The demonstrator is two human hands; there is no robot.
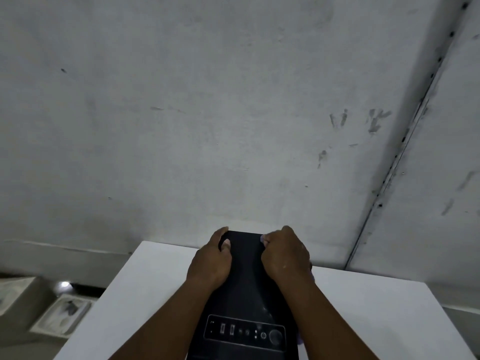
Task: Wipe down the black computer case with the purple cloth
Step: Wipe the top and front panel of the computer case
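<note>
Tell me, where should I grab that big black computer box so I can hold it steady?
Grab the computer case at its far top corners, one hand per long side, as the left hand and right hand do. It is narrow with straight edges, so fingers can wrap over them from each side.

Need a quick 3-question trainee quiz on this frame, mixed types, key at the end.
1. True or false: both hands grip the far end of the black computer case.
2. Which hand holds the purple cloth? A) left hand B) right hand
3. Fill in: the case stands on a white ____.

Key: 1 true. 2 B; only slivers of cloth show at its fingers. 3 table.
</note>
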